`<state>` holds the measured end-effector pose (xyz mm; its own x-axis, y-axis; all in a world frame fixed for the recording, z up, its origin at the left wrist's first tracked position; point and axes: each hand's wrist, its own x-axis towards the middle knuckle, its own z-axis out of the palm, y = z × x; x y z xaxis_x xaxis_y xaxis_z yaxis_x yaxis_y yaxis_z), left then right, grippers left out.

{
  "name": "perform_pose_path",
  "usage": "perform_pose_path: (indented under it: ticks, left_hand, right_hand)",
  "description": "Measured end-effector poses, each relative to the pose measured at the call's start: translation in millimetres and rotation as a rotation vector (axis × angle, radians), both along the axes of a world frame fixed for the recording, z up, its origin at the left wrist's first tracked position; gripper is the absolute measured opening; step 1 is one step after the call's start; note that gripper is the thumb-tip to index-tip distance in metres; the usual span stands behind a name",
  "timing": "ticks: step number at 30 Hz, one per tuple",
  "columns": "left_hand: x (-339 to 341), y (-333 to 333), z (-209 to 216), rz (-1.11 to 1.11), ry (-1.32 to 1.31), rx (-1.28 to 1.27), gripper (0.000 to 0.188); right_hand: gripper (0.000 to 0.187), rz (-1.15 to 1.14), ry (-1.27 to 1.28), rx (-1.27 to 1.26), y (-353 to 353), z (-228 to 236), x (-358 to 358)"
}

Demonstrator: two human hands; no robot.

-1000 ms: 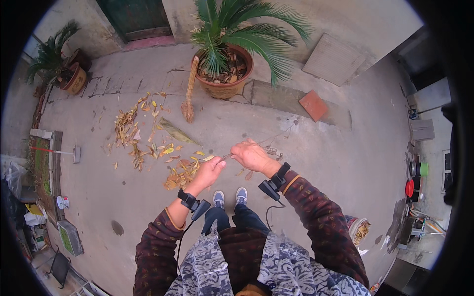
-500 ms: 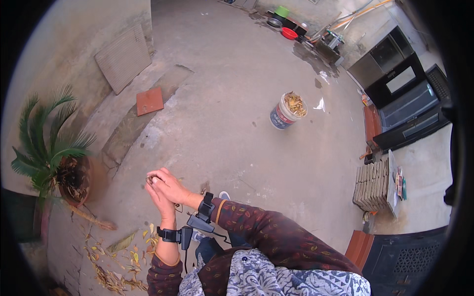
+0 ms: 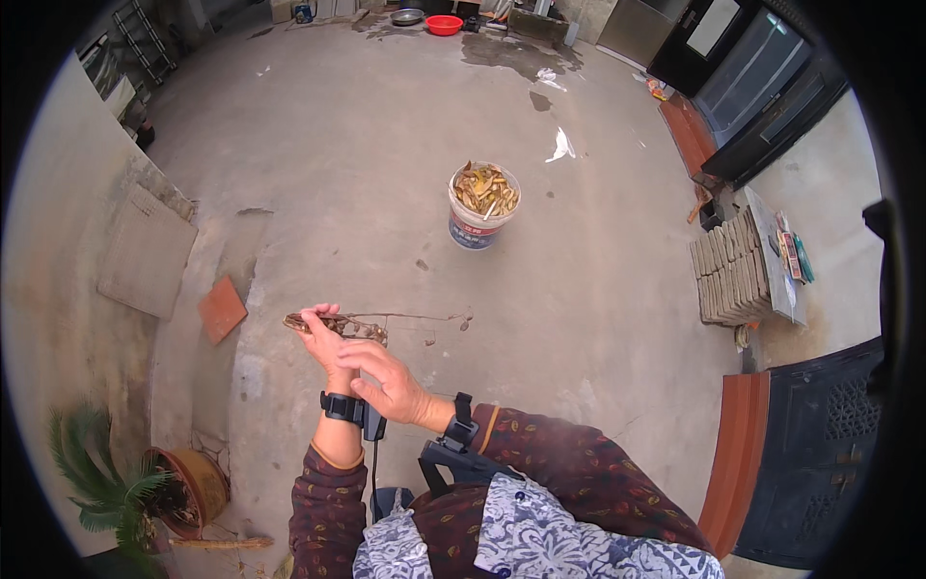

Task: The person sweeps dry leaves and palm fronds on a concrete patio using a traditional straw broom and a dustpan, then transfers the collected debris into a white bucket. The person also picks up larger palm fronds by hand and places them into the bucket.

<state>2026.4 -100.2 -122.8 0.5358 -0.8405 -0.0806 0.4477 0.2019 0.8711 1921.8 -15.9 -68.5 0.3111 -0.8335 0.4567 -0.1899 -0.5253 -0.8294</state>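
Sleeves: from my remote seat I am seeing dark, leaf-patterned sleeves (image 3: 598,468) reaching in from the lower edge, black straps circling both wrists.
Right hand: the right hand (image 3: 394,384) is opening its thumb away from loosely extended fingers and gripping nothing that I am seeing; its fingertips are overlapping the left wrist area, though I cannot tell whether they are touching.
Left hand: the left hand (image 3: 326,345) is closing its thumb and fingers around the dried twigs (image 3: 359,329).
Twigs: they are lying across the left hand above the concrete floor (image 3: 579,328), one thin stem pointing right, curled brown bits hanging from it.
Broom: a straw broom (image 3: 227,543) is lying at the lower left, near the pot.
Pot: a brown pot (image 3: 207,487) is holding a green palm-like plant (image 3: 108,487).
Tile: a reddish square tile (image 3: 223,310) is resting left of the hands.
Bucket: a bucket (image 3: 473,234) is standing upright beyond the twigs, dry leaves (image 3: 485,188) filling it to the rim.
Far edge: a red basin (image 3: 444,25) is sitting beside a metal one (image 3: 407,17).
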Motion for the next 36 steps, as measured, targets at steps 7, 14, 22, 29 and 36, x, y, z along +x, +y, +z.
perform_pose_path:
  ticks: [7, 14, 22, 29, 36]
  left_hand:
    - [-84, -111, 22, -0.005, 0.444, 0.068, 0.025]
    - [-133, -201, -3, -0.213, 0.437, 0.128, 0.023]
    - [-201, -302, -25, -0.425, 0.346, 0.31, 0.022]
    - [-275, -377, -66, -0.509, 0.272, 0.525, 0.023]
    - [-381, -440, -107, -0.493, 0.316, 0.703, 0.025]
  right_hand:
    - [0.064, -0.345, -0.691, 1.21, -81, -39, -129]
    - [0.046, -0.625, -1.285, 0.823, -223, -52, -213]
    - [0.022, -0.772, -0.921, 0.812, -345, -70, -278]
    - [0.026, -0.533, 0.329, 0.576, -393, -127, -338]
    - [0.039, -0.258, 0.598, 0.742, -447, -129, -430]
